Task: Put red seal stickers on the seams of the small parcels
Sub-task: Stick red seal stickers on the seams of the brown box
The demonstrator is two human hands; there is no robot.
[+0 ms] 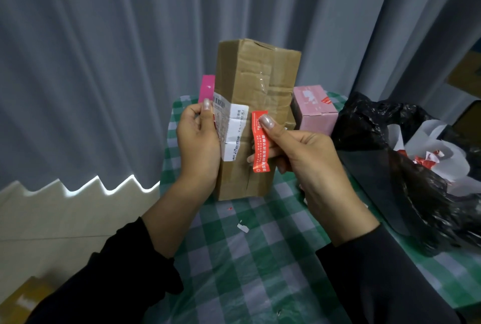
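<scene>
1. Two hands are busy: my left hand (pixel 199 141) holds the box (pixel 252 115) up over the desk (pixel 247 258).
2. My right hand (pixel 299 152) pinches the red sticker (pixel 260 145), close to the box front.
3. It looks thin, floppy and sticky, so I'd hold its edges.

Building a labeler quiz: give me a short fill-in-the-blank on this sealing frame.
1. The left hand steadies a tall ____ cardboard parcel.
2. The right hand pinches a ____ seal sticker against the parcel.
3. The tablecloth has a green and white ____ pattern.
4. Right of the parcel stands a ____ box.

Missing words: brown; red; checked; pink
</scene>
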